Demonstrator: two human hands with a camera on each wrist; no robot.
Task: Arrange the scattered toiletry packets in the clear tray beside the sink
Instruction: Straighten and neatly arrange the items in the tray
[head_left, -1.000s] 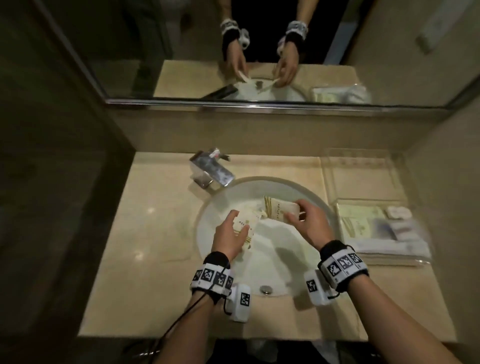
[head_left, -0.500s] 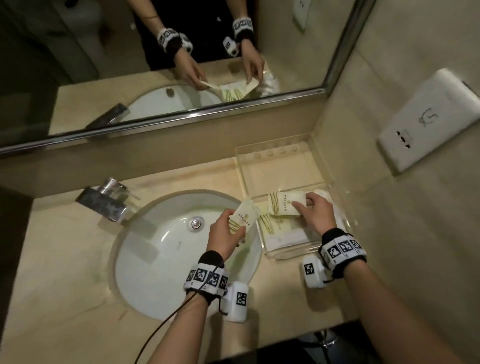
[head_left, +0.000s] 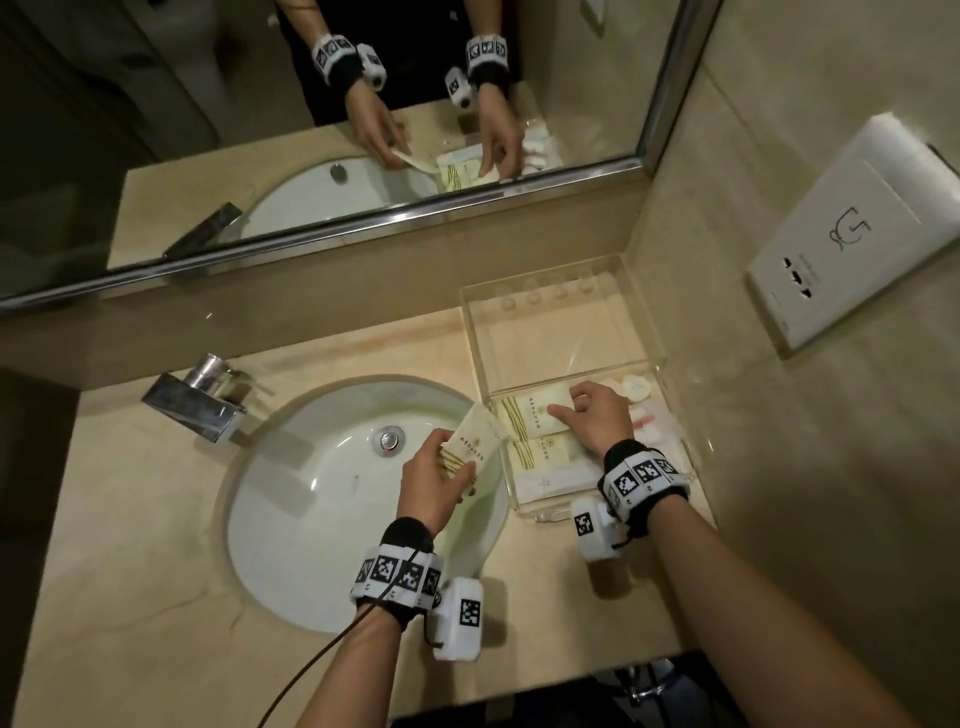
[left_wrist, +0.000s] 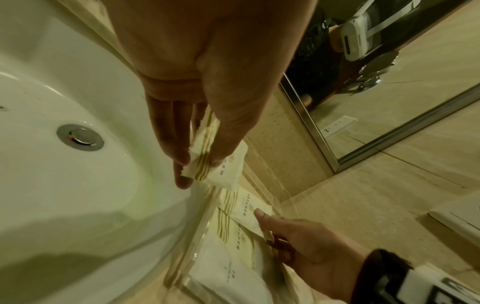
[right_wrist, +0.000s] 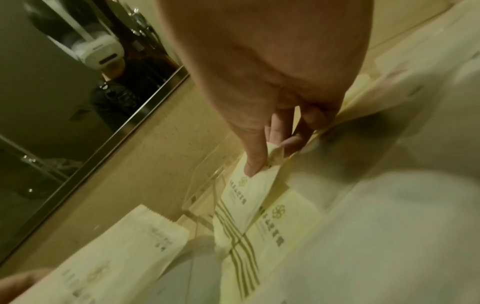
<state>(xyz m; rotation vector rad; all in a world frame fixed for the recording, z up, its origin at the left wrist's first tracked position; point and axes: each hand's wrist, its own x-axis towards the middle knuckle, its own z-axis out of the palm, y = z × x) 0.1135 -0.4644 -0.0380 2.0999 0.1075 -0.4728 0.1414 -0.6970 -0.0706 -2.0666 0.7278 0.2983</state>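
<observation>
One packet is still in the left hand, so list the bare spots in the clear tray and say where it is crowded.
Free: the far half of the clear tray, between the mirror-side wall and the packet under the right hand. Crowded: the near half, filled with packets and small white items. The left hand holds its packet over the sink.

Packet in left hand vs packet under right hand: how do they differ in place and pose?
The left-hand packet is held in the air over the sink edge, outside the clear tray; the right-hand packet lies inside the tray, on other packets.

The left hand pinches its packet tilted; the right hand pinches the other's end while it lies flat.

Both are cream with olive stripes and a printed logo.
</observation>
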